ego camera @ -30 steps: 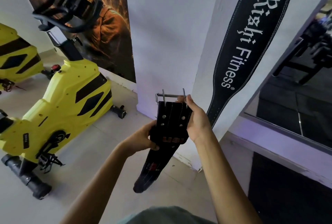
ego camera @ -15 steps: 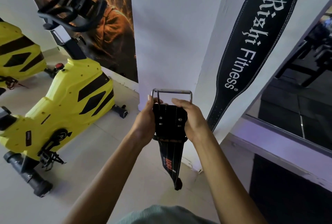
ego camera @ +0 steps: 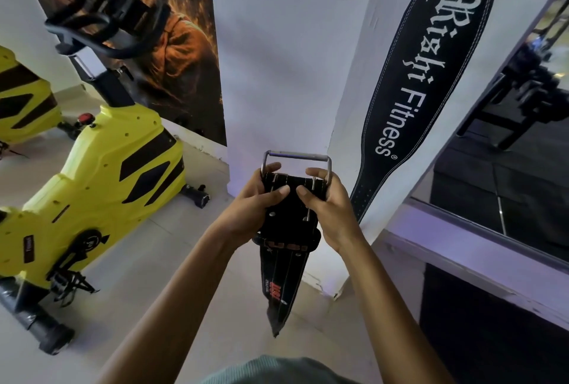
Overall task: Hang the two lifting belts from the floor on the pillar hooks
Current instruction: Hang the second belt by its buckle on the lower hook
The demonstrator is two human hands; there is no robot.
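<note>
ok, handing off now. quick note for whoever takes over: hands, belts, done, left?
Left hand and right hand: both gripping the second belt at its buckle end, tail hanging toward the floor.
First belt, lettered Rishi Fitness: already hanging on the pillar.
Done: one belt hung.
Left: hang the held belt; no hook in view, so find it first.

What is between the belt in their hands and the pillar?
Nothing visible. Both hands, left hand and right hand, hold the belt buckle-up before the bare pillar. No free hook shows; another belt already hangs there.
</note>
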